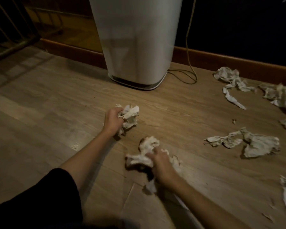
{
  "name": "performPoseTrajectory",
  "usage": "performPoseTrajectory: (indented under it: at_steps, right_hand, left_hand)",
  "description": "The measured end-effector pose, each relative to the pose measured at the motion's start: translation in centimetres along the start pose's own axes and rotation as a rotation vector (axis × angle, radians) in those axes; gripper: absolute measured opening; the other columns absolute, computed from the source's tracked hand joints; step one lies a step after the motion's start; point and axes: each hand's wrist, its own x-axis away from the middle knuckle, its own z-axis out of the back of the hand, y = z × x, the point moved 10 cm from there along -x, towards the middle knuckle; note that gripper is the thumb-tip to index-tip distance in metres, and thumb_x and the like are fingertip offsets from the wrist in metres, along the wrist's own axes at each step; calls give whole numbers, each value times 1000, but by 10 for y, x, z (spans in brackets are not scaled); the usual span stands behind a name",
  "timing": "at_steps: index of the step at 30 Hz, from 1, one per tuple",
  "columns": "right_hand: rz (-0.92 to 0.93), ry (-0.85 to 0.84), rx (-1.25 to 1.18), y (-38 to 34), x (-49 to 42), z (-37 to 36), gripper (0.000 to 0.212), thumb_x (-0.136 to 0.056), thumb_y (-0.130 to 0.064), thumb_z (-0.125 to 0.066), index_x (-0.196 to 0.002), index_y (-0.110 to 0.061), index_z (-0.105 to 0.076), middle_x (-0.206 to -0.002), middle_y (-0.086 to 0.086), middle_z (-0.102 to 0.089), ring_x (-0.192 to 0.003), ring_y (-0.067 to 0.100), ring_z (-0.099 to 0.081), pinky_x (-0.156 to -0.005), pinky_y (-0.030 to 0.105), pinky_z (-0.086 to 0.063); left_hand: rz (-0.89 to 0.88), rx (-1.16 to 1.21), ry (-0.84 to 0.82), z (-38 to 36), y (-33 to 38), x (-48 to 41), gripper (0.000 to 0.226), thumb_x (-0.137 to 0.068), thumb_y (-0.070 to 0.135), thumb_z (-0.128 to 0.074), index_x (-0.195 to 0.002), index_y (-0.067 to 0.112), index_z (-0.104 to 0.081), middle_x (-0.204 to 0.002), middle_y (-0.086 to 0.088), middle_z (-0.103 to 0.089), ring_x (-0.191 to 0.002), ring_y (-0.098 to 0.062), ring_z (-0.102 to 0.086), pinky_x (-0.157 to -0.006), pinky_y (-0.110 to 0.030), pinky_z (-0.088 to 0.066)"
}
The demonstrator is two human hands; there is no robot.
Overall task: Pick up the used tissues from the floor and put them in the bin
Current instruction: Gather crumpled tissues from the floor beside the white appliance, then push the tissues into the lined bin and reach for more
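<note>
Tissue gathering is the step in hand, and the tall white bin [135,42] standing against the skirting board serves as the landmark for everything here.

In front of the bin and a little to its left, the left hand [113,120] is curled tight round a crumpled tissue wad [130,115], low over the wooden floor [45,103]. Nearer the camera, in front of the bin's base, the right hand [161,164] presses down on a second tissue clump [147,147], fingers closing over it; the blur there makes the exact grip hard to read, and loose ends trail out on both sides of the hand.

To do this well, the right hand probably needs to bunch those trailing ends into the palm before lifting, or a strip may drop on the way to the bin. The paper looks soft and torn, so squeezing should serve better than pinching one corner.

Right of the bin, beyond a thin cable [188,47], more used tissues [248,142] lie scattered on the floor, well apart from both hands. The bin's opening is out of view above, so both handfuls must likely be carried up together.
</note>
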Motion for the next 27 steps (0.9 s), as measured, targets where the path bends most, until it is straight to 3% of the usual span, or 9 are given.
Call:
performPoseTrajectory:
  at_steps: [3, 7, 11, 14, 17, 22, 24, 25, 27]
  right_hand:
    - [84, -37, 172, -3, 22, -27, 27, -89, -11, -50, -112, -24, -55, -124, 5, -44, -109, 29, -38, -79, 33, -33]
    - [150, -91, 161, 7, 10, -13, 42, -78, 5, -47, -107, -22, -59, -121, 7, -48, -107, 29, -41, -77, 34, -34]
    - [128, -153, 159, 16, -35, 44, 32, -85, -2, -56, -111, -18, -66, -118, 12, -56, -109, 28, -49, -86, 33, -37]
    - [150, -196, 230, 9, -72, 109, 26, -82, -5, -65, -106, -13, -69, -110, 16, -62, -103, 30, -56, -81, 31, -40]
    - [137, -90, 277, 7, -95, 190, 25, -79, -12, -73, -103, -16, -70, -104, 8, -64, -100, 26, -59, -73, 23, -41]
    - [88, -111, 332, 35, -77, 284, 31, -71, -15, -82, -100, -15, -72, -99, 1, -66, -91, 10, -55, -73, 19, -40]
    - [75, -111, 309, 57, -60, 310, 28, -71, -16, -82, -96, -20, -72, -91, -10, -62, -88, 5, -54, -64, 7, -38]
    - [60, -94, 293, 70, -52, 320, 27, -71, -16, -82, -96, -23, -72, -90, -13, -60, -88, 5, -54, -63, 6, -37]
    - [35, -36, 244, 100, -41, 337, 29, -74, -15, -80, -99, -25, -71, -98, -10, -64, -94, 6, -55, -71, 17, -43]
  left_hand:
    - [8, -12, 13, 11, -7, 0, 34, -77, 1, -65, -110, 6, -68, -113, -15, -70, -104, -28, -63, -87, -32, -49]
    - [76, 13, 34, 25, -22, -3, 27, -78, 5, -65, -104, 9, -71, -99, -12, -73, -92, -24, -65, -74, -26, -45]
    - [83, 59, 22, 35, -14, -20, 21, -80, 16, -66, -100, 14, -72, -87, 0, -69, -87, -15, -62, -70, -23, -40]
    - [35, 72, -49, 39, 11, -41, 16, -78, 18, -67, -92, 12, -73, -88, -8, -73, -85, -16, -62, -75, -33, -51]
    - [-89, -4, -117, 35, 66, -64, 6, -75, 14, -65, -74, 10, -70, -72, -9, -65, -75, -15, -58, -68, -35, -48]
    - [-387, -177, -229, 10, 198, -62, 23, -72, 5, -60, -89, 11, -74, -91, -12, -75, -90, -21, -67, -74, -30, -51]
    - [-481, -203, -316, -11, 249, -44, 22, -73, 4, -60, -88, 11, -74, -87, -13, -75, -88, -25, -68, -72, -31, -51]
    - [-516, -210, -361, -25, 271, -33, 21, -74, 4, -61, -89, 10, -74, -86, -12, -74, -85, -25, -68, -71, -32, -51]
    - [-551, -232, -423, -53, 309, -14, 18, -76, 6, -61, -89, 9, -73, -86, -12, -74, -82, -25, -67, -72, -36, -53]
